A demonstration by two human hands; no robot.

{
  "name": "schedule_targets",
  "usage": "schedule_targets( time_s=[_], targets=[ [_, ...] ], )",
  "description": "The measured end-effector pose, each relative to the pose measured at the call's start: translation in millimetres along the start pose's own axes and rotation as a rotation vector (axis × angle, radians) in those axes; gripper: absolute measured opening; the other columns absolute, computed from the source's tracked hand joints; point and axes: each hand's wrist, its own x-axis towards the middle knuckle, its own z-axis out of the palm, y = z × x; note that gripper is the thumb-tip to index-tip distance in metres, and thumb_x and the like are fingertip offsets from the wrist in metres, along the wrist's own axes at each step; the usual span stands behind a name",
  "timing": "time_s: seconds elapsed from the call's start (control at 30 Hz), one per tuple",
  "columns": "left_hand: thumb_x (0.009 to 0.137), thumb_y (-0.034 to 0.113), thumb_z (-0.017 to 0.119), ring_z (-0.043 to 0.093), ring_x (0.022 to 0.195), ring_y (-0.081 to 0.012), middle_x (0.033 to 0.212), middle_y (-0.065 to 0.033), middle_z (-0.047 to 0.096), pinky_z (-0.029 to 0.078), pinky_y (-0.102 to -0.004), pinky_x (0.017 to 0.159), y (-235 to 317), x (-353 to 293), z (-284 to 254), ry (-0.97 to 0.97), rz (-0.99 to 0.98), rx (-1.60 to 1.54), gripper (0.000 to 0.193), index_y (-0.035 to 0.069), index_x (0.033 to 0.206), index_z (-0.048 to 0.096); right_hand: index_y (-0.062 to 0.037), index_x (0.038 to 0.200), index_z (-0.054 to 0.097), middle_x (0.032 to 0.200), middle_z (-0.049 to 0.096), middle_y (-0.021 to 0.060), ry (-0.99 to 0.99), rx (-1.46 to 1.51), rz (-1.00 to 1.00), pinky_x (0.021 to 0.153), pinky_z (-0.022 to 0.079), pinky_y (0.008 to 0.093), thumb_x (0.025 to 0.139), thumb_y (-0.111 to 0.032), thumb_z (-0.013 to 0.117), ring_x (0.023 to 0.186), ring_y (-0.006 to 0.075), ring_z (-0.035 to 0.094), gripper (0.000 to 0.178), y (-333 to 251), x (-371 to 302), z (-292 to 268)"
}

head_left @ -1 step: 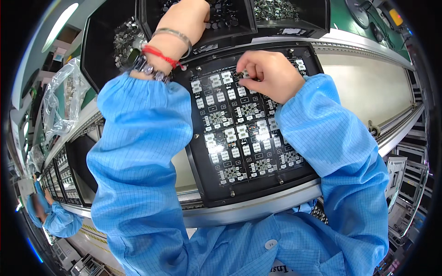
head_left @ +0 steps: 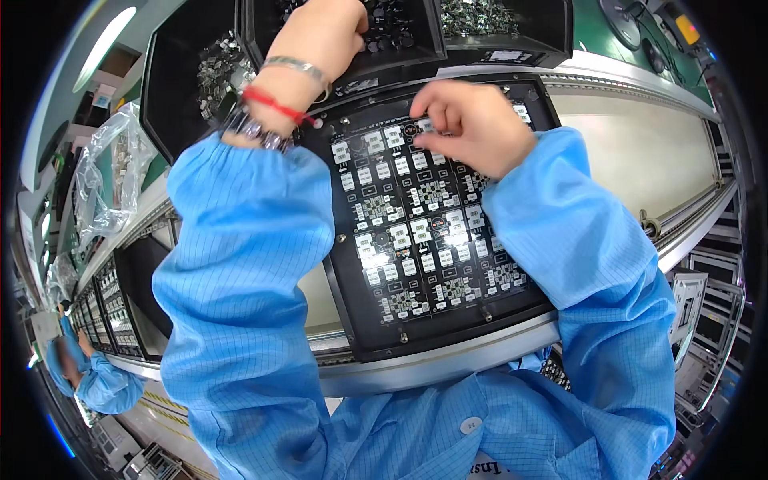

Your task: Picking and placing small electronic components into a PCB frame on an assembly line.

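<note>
My left hand (head_left: 332, 34) reaches into a black bin (head_left: 416, 58) of small dark parts at the top. The back of that hand hides its fingers, and I cannot see whether they hold anything. My right hand (head_left: 474, 126) hovers over the far middle of a panel of circuit boards (head_left: 436, 268), thumb and index finger apart with nothing visible between them. Just left of these fingertips, a small round dark component (head_left: 412, 130) sits on the panel. Many white components cover the boards, which lie in a black tray (head_left: 350, 316). My right hand covers some of the panel.
Black bins of small metallic parts (head_left: 224, 76) and silvery parts (head_left: 478, 18) flank the middle bin. The tray lies across metal rails (head_left: 448, 358). A clear plastic bag (head_left: 112, 180) is at the left. Farther left, a person in blue (head_left: 108, 384) stands near more trays.
My right hand has shifted slightly right, off the small round component, and its thumb and index finger now show a clear gap. My left hand has barely moved at the bin.
</note>
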Motion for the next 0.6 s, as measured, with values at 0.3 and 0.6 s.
schedule_targets(
  time_s=[0.3,0.6],
  targets=[
    [0.085,-0.003,0.058,0.065,0.082,-0.0138,0.099,-0.0137,0.068,0.051,-0.0225,0.070,65,-63,-54,-0.209,-0.213,-1.432,0.015,0.000,0.096,0.068,-0.0004,0.108,0.061,0.085,0.067,0.0121,0.280,-0.411,0.036,0.069,0.050,0.0316,0.085,-0.013,0.058,0.077,0.0215,0.064,0.026,68,61,-112],
    [0.082,-0.001,0.067,0.064,0.091,-0.0125,0.098,-0.0094,0.069,0.050,-0.0243,0.085,60,-85,-20,-0.255,-0.497,-1.513,0.018,-0.003,0.100,0.067,-0.0038,0.092,0.071,0.079,0.070,0.0128,0.025,-0.415,0.086,0.071,0.052,0.0321,0.075,-0.009,0.068,0.074,0.0258,0.068,0.018,53,80,-96]
  ],
)
